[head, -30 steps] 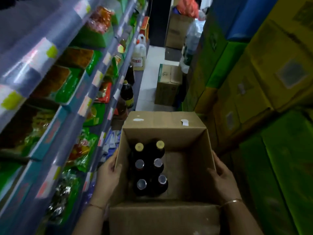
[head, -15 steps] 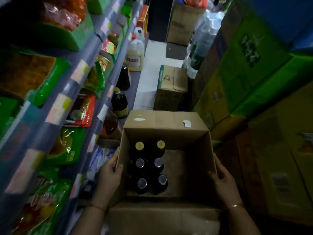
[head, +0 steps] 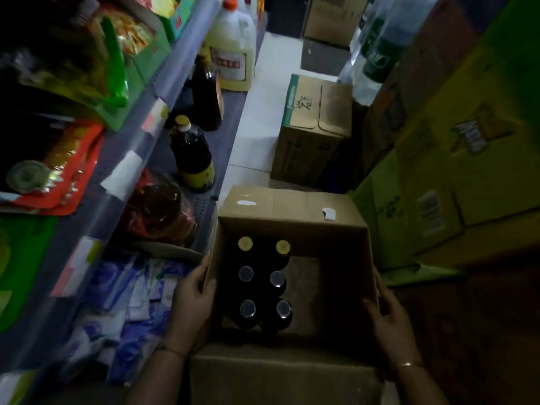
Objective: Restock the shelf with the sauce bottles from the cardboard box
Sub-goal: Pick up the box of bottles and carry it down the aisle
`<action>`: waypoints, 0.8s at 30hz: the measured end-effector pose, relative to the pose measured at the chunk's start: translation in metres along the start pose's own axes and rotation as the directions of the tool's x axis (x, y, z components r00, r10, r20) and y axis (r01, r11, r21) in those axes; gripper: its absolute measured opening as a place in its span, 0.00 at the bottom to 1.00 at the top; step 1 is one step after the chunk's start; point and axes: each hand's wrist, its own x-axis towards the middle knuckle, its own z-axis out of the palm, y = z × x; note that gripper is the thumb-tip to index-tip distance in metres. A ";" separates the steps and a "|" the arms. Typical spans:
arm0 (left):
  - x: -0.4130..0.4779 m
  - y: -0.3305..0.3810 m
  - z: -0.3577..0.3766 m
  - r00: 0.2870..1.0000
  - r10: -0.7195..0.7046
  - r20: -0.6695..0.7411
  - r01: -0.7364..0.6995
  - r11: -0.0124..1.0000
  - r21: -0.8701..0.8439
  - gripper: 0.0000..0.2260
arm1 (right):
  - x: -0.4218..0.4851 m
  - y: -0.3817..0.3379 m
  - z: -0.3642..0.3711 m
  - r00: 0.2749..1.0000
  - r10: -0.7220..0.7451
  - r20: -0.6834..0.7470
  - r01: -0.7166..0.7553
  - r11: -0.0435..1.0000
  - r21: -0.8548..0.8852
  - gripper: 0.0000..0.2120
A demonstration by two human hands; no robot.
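The left hand (head: 193, 299) grips the left wall of the cardboard box (head: 280, 201), palm against the outside and thumb up at the rim. The right hand (head: 390, 315) clasps the opposite wall, thumb at the top edge and fingers laid down the outer face. Between them the box is open at the lower centre of the frame, its flaps folded outward.

Inside stand six sauce bottles (head: 264, 276) — two columns of three, upright, packed toward the box's left wall. The two farthest caps are gold and the other four are pale and shiny. The right half of the box floor shows bare cardboard.

Just left of the box runs the shelf (head: 229, 124). Its lowest tier holds one dark bottle (head: 191, 153) with a yellow cap and yellow label, a taller dark bottle (head: 206, 95) beyond it, then one large pale jug (head: 230, 48) with an orange cap. The tiers above, at the upper left of the frame, carry green and red packets too blurred to count.

Above the open box in the frame, one closed carton (head: 312, 124) sits on the pale floor, and green and yellow stacked cartons (head: 438, 176) fill the right side.
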 end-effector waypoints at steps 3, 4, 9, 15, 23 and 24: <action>0.009 -0.022 0.012 1.000 -0.005 0.000 0.005 1.000 0.000 0.23 | 0.017 0.026 0.012 0.999 -0.039 -0.005 0.039 0.999 -0.036 0.27; 0.012 -0.029 0.016 1.000 0.000 0.001 0.000 1.000 0.004 0.23 | 0.022 0.033 0.015 0.999 -0.048 0.001 0.048 0.998 -0.044 0.27; 0.024 -0.062 0.034 1.000 -0.010 -0.004 0.010 0.999 0.050 0.23 | 0.042 0.074 0.032 0.999 -0.014 0.042 0.015 0.999 -0.038 0.28; 0.028 -0.088 0.055 1.000 -0.023 -0.015 0.024 0.997 0.072 0.23 | 0.054 0.104 0.043 0.999 -0.020 0.031 0.020 1.000 -0.017 0.27; 0.040 -0.111 0.068 0.997 -0.067 0.037 0.067 0.998 -0.001 0.23 | 0.060 0.123 0.053 0.999 0.026 0.031 -0.027 0.999 0.022 0.26; 0.041 -0.113 0.068 0.997 -0.072 0.037 0.073 0.997 -0.002 0.23 | 0.062 0.125 0.053 0.999 0.028 0.034 -0.029 0.999 0.024 0.26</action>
